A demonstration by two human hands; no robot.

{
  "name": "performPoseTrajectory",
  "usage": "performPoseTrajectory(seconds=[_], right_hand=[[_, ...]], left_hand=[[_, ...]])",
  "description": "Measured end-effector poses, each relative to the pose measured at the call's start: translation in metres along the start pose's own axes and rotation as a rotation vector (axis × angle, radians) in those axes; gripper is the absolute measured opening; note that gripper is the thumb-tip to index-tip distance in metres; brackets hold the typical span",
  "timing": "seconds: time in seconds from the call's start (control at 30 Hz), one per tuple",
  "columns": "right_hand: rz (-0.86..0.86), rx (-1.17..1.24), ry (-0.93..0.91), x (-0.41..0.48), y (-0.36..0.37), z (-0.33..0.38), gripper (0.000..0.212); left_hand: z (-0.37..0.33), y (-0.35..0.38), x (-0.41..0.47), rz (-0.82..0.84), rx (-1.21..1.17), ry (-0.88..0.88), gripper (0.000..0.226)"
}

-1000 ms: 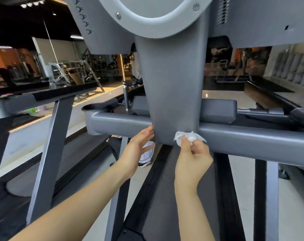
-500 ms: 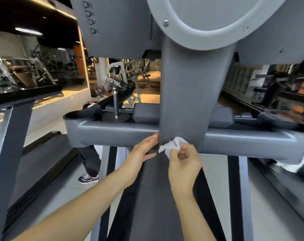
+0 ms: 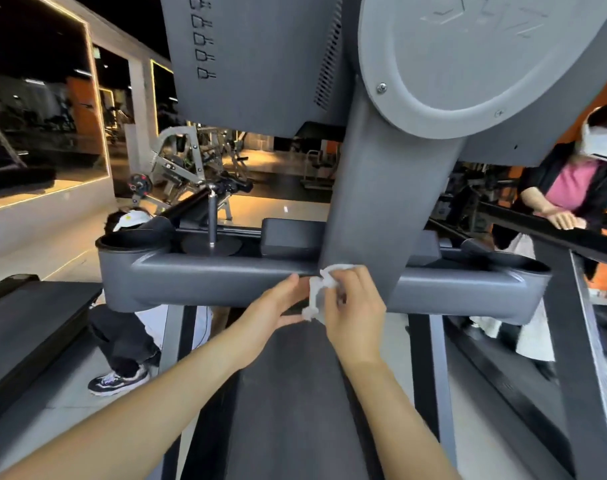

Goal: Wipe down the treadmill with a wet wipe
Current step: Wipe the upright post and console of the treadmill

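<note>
White wet wipe (image 3: pixel 317 292) bunched in our right hand (image 3: pixel 352 308), fingers curled round it, pressed where the treadmill's grey column (image 3: pixel 371 209) meets the crossbar (image 3: pixel 219 275). Our left hand (image 3: pixel 272 308) sits just left of it, fingers straight, fingertips at the crossbar's lower edge. Below both hands runs the dark belt (image 3: pixel 288 410).

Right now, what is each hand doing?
Left hand: open, fingers straight, by the crossbar.
Right hand: gripping the wet wipe at the column's base.
</note>
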State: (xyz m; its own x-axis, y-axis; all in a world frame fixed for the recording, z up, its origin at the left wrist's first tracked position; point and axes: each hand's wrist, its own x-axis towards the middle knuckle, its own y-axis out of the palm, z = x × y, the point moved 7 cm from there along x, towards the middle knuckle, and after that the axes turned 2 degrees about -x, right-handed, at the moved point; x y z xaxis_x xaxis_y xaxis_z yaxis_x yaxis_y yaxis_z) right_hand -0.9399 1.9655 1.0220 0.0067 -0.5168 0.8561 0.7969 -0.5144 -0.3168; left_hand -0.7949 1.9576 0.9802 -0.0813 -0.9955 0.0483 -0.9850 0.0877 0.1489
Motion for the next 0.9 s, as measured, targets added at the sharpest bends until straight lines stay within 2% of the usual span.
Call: performPoseTrajectory(seconds=[0.1, 0.2, 0.37, 0.47, 0.57, 0.6, 0.73, 0.8, 0.9], right_hand=[[-0.189, -0.162, -0.258, 0.066, -0.042, 0.055, 0.012], [-0.282, -0.266, -0.339, 0.091, -0.051, 0.077, 0.021], [-0.084, -0.423, -0.356, 0.019, 0.006, 0.029, 0.037], [0.022, -0.440, -0.393, -0.021, 0.027, 0.002, 0.031], [0.010, -0.519, -0.508, -0.010, 0.020, 0.008, 0.016], [-0.012, -0.568, -0.581, -0.001, 0.014, 0.016, 0.007], [-0.157, -0.598, -0.797, 0.052, -0.029, 0.062, 0.018], [-0.265, -0.603, -0.799, 0.089, -0.055, 0.088, 0.019], [-0.430, -0.556, -0.688, 0.126, -0.086, 0.109, 0.023]], left_hand=[[-0.009, -0.004, 0.002, -0.013, 0.070, 0.027, 0.055], [-0.034, -0.008, 0.003, -0.069, 0.117, 0.090, 0.041], [-0.071, -0.006, -0.001, -0.134, 0.109, 0.199, 0.040], [-0.073, -0.009, -0.002, -0.141, 0.225, 0.222, 0.040], [-0.073, -0.009, -0.001, -0.150, 0.271, 0.213, 0.030], [-0.074, -0.008, -0.001, -0.153, 0.258, 0.208, 0.029], [-0.087, -0.006, 0.002, -0.177, 0.180, 0.237, 0.030], [-0.095, -0.006, 0.003, -0.193, 0.145, 0.261, 0.030], [-0.108, -0.002, 0.003, -0.202, 0.103, 0.288, 0.036]])
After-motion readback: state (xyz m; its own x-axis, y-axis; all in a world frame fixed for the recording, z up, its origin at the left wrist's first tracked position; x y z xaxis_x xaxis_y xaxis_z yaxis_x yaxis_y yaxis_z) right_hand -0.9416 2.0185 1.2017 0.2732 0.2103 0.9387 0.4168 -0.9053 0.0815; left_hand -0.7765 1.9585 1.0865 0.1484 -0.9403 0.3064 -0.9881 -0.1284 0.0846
